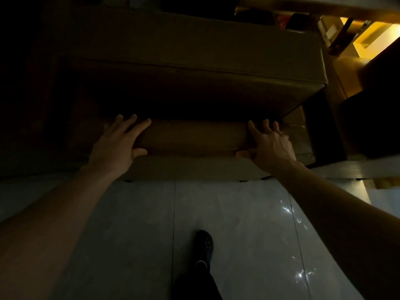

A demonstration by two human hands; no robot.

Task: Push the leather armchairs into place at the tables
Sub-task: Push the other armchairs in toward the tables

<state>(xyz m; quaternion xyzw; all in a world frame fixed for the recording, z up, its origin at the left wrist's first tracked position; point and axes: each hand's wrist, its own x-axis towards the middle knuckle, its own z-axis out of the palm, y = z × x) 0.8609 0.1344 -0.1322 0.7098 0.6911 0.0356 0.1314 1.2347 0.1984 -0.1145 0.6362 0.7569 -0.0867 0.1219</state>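
— Though the light's poor, that's the floor (233,224), pale tile, and the armchair (194,68) takes up most of what's ahead. Is it at the table yet?

— Can't say for certain. The table (324,5) shows as a wooden edge at the top right, just past the chair's far side, so it looks close. I'd guess the chair faces it, since the person stands behind, at the backrest.

— Why both arms out like that?

— To drive it straight, I reckon. One hand at each end of the padded top edge means it shouldn't swing to one side.

— And the hands?

— The left hand (118,144) lies flat on the top, fingers spread and straight, thumb out along the near edge. The right hand (270,144) is spread too, thumb hooked at the near edge; its fingers reach over the top, but the tips are lost in shadow.

— That dark shape lower down?

— A shoe (203,245), one foot forward on the tile, likely bracing for the push.
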